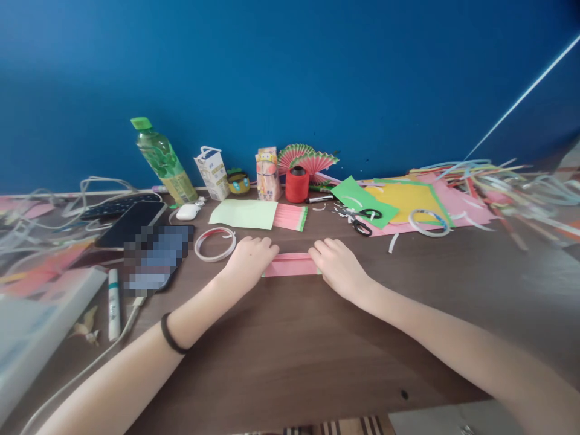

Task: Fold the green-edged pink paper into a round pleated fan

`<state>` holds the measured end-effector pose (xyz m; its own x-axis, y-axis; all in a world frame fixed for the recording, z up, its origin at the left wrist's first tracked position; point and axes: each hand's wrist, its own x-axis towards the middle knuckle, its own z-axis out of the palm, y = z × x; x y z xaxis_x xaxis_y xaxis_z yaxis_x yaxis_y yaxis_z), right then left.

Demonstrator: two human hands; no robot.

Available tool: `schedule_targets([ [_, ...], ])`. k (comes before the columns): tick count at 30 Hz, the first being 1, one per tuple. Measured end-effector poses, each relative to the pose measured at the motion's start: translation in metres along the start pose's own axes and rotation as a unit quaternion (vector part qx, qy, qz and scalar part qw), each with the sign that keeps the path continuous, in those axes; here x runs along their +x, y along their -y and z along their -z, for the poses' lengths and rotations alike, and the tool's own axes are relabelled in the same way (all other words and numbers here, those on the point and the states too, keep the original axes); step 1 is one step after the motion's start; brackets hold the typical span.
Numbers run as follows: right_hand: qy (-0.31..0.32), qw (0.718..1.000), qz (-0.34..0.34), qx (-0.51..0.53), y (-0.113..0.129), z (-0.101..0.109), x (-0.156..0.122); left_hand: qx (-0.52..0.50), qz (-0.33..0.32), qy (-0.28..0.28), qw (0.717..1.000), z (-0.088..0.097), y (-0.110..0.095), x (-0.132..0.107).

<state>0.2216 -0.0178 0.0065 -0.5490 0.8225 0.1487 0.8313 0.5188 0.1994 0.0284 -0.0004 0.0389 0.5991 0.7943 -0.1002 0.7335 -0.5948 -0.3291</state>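
Note:
A strip of pink paper (292, 266) with green at both ends lies on the brown table, its far edge folded over. My left hand (251, 261) grips the paper's left end, fingers curled. At the right end my right hand (339, 266) is closed on the same sheet. Just beyond them rest a pale green sheet (244, 214) and a pleated pink paper piece (291, 217) with a green edge. A roll of tape (214, 244) lies close to my left hand, and black-handled scissors (362, 225) lie beyond my right.
Along the blue wall stand a green-capped bottle (165, 163), a carton (212, 174), a red thread spool (297, 185) and pink paper fans (312, 162). Phones (158, 260) and a marker (113, 305) lie left. Coloured sheets (408, 202) and another tape roll (429, 223) lie right.

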Motion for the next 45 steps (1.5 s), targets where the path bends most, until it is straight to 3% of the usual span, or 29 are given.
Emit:
schedule_targets([
  [11,0.034,0.998,0.023,-0.054,0.015,0.004,-0.007,0.010,0.064,0.031,0.997,0.001,-0.033,-0.012],
  [15,0.027,0.996,0.027,-0.075,0.020,0.001,-0.009,0.092,0.113,0.002,0.989,-0.007,-0.051,-0.017],
  [20,0.007,0.994,0.032,-0.100,0.022,-0.001,-0.010,0.148,0.133,0.023,0.980,-0.009,-0.063,-0.017],
  [28,0.002,0.995,0.032,-0.092,0.024,-0.003,-0.012,0.136,0.127,0.062,0.981,-0.010,-0.067,-0.018],
  [32,-0.009,0.998,0.023,-0.064,0.024,-0.006,-0.011,0.112,0.137,0.047,0.983,-0.012,-0.069,-0.018],
  [37,-0.010,0.995,0.020,-0.101,0.025,-0.006,-0.011,0.100,0.139,0.027,0.985,-0.010,-0.069,-0.020],
  [41,-0.018,0.996,0.019,-0.091,0.023,-0.005,-0.010,0.103,0.120,0.014,0.987,-0.005,-0.062,-0.018],
  [45,-0.059,0.997,0.015,-0.042,0.017,-0.010,-0.007,0.019,0.097,0.005,0.995,-0.003,-0.045,-0.010],
])
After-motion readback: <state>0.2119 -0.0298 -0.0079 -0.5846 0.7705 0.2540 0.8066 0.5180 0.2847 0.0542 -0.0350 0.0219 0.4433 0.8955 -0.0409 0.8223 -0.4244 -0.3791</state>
